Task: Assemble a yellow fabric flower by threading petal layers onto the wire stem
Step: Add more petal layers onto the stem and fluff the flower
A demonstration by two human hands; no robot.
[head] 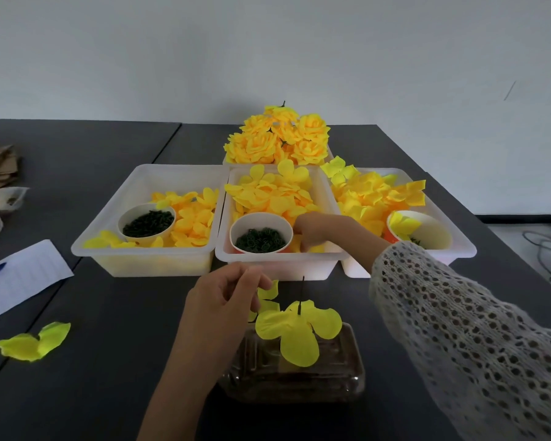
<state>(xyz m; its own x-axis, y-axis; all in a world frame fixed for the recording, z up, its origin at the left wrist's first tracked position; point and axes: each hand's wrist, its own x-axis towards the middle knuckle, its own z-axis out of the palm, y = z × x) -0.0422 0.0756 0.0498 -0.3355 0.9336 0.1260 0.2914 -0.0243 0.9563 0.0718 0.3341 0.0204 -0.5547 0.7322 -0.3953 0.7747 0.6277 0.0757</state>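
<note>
We observe a dark wire stem [302,294] standing upright, rising from a clear plastic container [295,377]. One yellow-green petal layer [296,329] is threaded on it, lobes drooping. A second petal layer [268,297] sits just left of the stem. A loose petal piece [34,342] lies well apart, far left.

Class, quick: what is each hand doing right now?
Left hand: pinching a yellow petal beside the wire stem.
Right hand: curled in the middle tray; grip cannot be told.
</note>
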